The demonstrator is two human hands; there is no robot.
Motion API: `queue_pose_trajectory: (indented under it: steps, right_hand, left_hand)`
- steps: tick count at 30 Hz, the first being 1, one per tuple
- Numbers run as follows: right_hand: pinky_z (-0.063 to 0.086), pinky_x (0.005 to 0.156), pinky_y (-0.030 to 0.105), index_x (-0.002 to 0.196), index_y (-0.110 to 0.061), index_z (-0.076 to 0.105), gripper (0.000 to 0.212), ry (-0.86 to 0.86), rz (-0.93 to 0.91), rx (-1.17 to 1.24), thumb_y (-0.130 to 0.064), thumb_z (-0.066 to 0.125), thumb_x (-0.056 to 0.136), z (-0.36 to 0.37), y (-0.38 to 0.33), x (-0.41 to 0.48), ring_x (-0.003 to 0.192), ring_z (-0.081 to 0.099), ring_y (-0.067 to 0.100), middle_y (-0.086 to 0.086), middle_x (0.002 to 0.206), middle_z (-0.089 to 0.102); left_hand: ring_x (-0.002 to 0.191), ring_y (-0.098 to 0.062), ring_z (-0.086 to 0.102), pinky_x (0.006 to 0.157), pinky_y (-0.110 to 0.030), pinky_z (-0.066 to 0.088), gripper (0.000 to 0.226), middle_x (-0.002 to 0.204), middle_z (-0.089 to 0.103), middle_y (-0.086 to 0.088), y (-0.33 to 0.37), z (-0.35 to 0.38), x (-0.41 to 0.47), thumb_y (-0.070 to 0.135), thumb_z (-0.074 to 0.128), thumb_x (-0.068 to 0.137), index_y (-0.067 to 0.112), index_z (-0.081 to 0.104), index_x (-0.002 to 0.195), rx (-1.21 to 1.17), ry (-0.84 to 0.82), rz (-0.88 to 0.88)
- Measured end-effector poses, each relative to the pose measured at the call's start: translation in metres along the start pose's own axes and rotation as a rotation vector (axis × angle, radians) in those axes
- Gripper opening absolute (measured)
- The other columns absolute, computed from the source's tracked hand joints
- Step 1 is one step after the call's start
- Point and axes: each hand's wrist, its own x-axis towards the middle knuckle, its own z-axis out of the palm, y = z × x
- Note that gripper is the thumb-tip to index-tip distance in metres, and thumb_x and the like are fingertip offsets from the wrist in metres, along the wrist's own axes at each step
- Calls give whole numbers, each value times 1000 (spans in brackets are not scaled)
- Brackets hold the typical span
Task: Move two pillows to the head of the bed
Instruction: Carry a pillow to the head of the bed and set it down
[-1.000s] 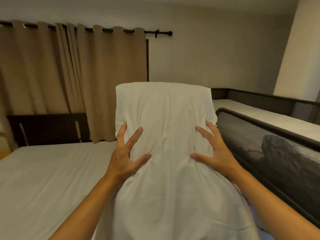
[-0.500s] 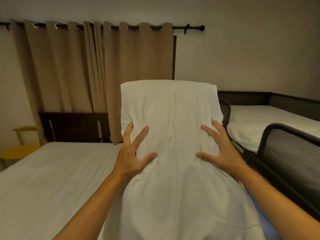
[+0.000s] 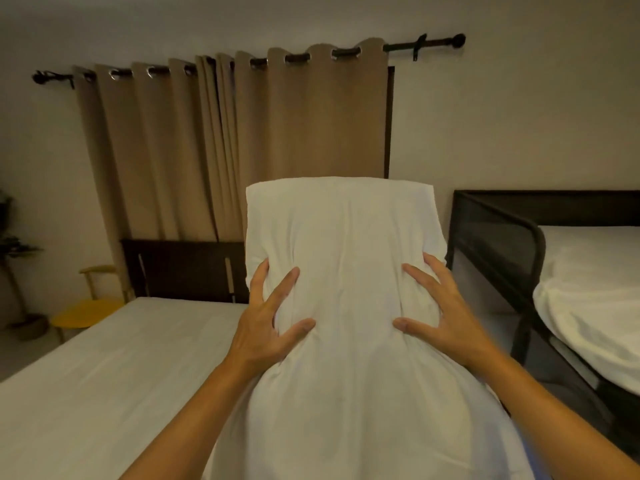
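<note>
A white pillow (image 3: 346,258) stands upright in front of me, held in the air between both hands. My left hand (image 3: 266,323) grips its left side with fingers spread and pressed into the fabric. My right hand (image 3: 443,313) does the same on the right side. The bed (image 3: 104,375) with a white sheet lies to the left and below. Its dark headboard (image 3: 183,268) stands against the curtain at the far end. A second pillow is not visible.
Tan curtains (image 3: 225,147) hang behind the headboard. A yellow chair (image 3: 83,313) and a plant (image 3: 14,251) stand at the left. On the right is a second bed (image 3: 588,299) with a dark mesh rail (image 3: 498,244); a narrow gap separates the beds.
The view has swung to the right and back from the wall, showing more of the curtain rod and the second bed. Both hands keep the same grip on the pillow.
</note>
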Motion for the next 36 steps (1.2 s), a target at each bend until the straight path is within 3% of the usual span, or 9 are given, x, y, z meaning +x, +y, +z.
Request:
queue_pose_trajectory:
  steps: [5,10,14,17,21,24,27,31,36]
  right_hand:
    - [16,107,23,136,-61,27,81,-36,-52,24,-65,72,69,2,62,67,128,-3,-29,-30,155,-1]
    - [16,108,23,141,-52,28,83,-78,-53,67,-53,75,72,27,117,119,127,-4,-30,-26,157,0]
    - [18,107,22,141,-51,30,83,-95,-43,118,-52,76,72,55,164,167,128,1,-29,-27,157,1]
    - [19,108,21,142,-50,31,83,-90,-64,131,-53,75,71,81,198,211,131,4,-26,-27,156,3]
    - [22,109,24,139,-55,31,82,-114,-68,130,-56,76,69,100,230,280,138,8,-17,-29,156,3]
    - [23,111,28,140,-54,33,83,-80,-79,113,-58,75,69,112,252,326,142,12,-6,-30,156,4]
    - [23,110,26,142,-50,34,84,-69,-65,122,-56,75,69,123,274,362,141,10,-11,-30,156,4]
    - [20,112,27,140,-51,34,82,-82,-90,119,-56,75,69,145,309,405,144,9,-5,-25,157,7]
    - [19,111,24,141,-47,36,82,-131,-118,169,-55,75,69,175,355,470,137,6,-18,-26,156,7]
  left_hand:
    - [136,22,5,110,-27,23,79,163,-4,20,-26,45,50,75,58,74,64,22,143,32,19,-47]
    - [138,22,2,109,-15,14,79,163,-3,18,-70,81,85,70,61,76,62,23,145,69,0,-72]
    - [136,24,-3,110,-26,18,79,164,-4,16,-117,109,119,62,66,80,54,27,148,85,-5,-99]
    - [136,24,-3,110,-26,20,78,164,-3,15,-157,131,150,67,63,79,57,25,147,82,12,-93]
    - [143,8,5,111,-28,22,78,163,-6,19,-207,156,198,73,59,77,65,20,144,56,22,-144]
    - [141,16,-2,112,-29,19,78,163,-7,19,-243,168,237,72,59,79,64,19,145,56,7,-139]
    - [140,17,-5,112,-28,17,77,163,-7,19,-271,184,270,66,62,80,62,20,145,79,3,-154]
    - [139,20,-8,112,-29,17,78,163,-8,19,-307,204,302,63,64,81,57,23,147,84,-14,-162]
    - [132,28,-12,112,-31,9,76,164,-5,14,-350,231,338,61,63,81,58,24,146,136,9,-211]
